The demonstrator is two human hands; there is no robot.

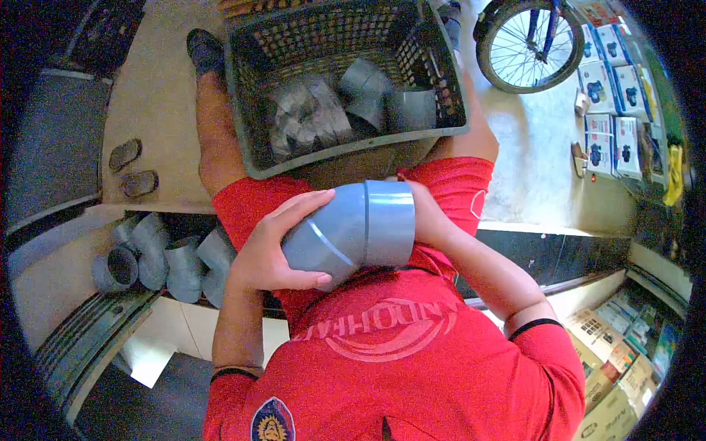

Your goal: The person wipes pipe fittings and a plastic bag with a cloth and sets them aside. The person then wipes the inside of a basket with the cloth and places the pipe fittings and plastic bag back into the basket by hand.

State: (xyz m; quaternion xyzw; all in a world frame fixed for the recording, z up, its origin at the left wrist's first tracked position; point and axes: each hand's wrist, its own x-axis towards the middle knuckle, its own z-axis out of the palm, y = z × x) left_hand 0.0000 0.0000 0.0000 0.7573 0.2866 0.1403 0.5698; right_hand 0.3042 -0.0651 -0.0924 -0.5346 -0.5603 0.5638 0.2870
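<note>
A grey plastic pipe elbow (334,228) lies across my lap, its wide socket end facing right. My left hand (268,246) is closed round the elbow's left end, with the thumb below and the fingers over the top. At the right-hand opening is my right hand (429,213); its fingers are hidden by the socket, so their grip cannot be seen. Beyond my lap stands a dark plastic crate (360,143), holding a few grey pipe fittings (365,88) and a crumpled, plastic-looking bundle (312,114).
Several more grey elbows (184,268) stand on a ledge at my left. Slippers (132,167) lie on the floor. A bicycle wheel (531,44) is at the upper right, near stacked printed boxes (599,88). More cartons (614,367) fill the lower right.
</note>
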